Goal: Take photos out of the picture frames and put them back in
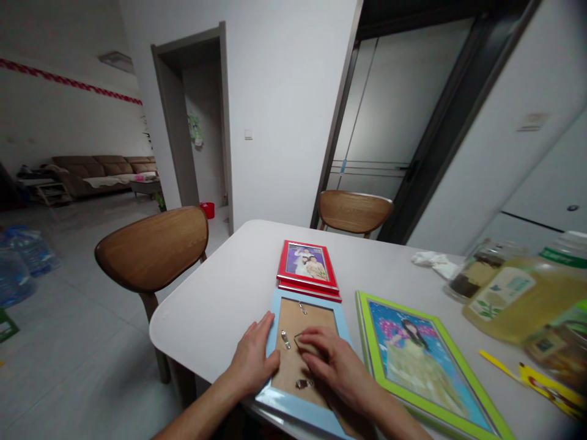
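Note:
A light blue picture frame point(342, 324) lies face down at the table's near edge, its brown backing board point(287, 363) showing several small metal clips. My left hand point(252, 357) rests along the frame's left side, fingers stretched out and thumb apart on the rim. Over the middle of the board, my right hand point(332, 363) has its fingers curled in, tips at a small dark line on the backing. Whatever those fingertips pinch is hidden. Just beyond is a red picture frame point(279, 275) holding a photo, lying on another red frame. A green picture frame point(373, 348) lies face up to the right.
On the white table's point(211, 311) right side stand a large bottle of yellow liquid point(504, 299), a glass jar point(479, 269) and crumpled tissue point(435, 263). A yellow tool point(499, 366) lies nearby. Wooden chairs stand at the left point(156, 247) and far side point(355, 211).

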Motion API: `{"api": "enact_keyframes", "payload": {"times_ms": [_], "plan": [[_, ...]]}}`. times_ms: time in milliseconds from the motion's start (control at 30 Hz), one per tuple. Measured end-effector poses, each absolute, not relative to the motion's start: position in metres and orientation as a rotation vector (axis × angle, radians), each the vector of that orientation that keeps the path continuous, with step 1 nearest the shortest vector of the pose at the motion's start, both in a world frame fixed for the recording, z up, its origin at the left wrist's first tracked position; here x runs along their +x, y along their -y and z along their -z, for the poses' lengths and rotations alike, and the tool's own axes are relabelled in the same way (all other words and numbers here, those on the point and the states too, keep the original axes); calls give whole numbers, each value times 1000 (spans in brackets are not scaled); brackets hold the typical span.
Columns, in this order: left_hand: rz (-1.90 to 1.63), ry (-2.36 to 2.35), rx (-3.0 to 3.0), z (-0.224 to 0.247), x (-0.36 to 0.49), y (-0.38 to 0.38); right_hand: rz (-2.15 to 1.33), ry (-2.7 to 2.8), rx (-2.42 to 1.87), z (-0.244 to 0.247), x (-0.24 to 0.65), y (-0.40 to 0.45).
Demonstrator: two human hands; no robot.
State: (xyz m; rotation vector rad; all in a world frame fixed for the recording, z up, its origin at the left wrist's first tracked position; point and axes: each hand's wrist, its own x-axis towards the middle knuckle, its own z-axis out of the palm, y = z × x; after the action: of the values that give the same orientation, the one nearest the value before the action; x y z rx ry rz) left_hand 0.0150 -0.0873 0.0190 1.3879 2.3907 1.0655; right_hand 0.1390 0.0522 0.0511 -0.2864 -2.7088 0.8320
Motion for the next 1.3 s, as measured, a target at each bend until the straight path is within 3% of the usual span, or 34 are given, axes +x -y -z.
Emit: {"api": "enact_keyframes", "payload": {"times_ms": [167, 333, 767, 1033, 1167, 1300], "plan": [[-958, -2402, 1403, -23, 18, 86, -432, 2682, -677, -36, 99, -83], [-919, -2401, 1436, -24, 18, 87, -365, 2659, -719, -23, 84, -88], [-1088, -2455, 1390, -13, 18, 88, -575, 2803, -678, -47, 160, -45], [-1196, -2420, 1319, -14, 17, 89, -677, 2716, -699, -53, 155, -45], [-1495, -2222, 1196, -29, 26, 85, -634, 2684, -701, -74, 153, -40], [-1804, -1641, 827, -50, 28, 84, -658, 2600, -545, -91, 149, -34]]}}
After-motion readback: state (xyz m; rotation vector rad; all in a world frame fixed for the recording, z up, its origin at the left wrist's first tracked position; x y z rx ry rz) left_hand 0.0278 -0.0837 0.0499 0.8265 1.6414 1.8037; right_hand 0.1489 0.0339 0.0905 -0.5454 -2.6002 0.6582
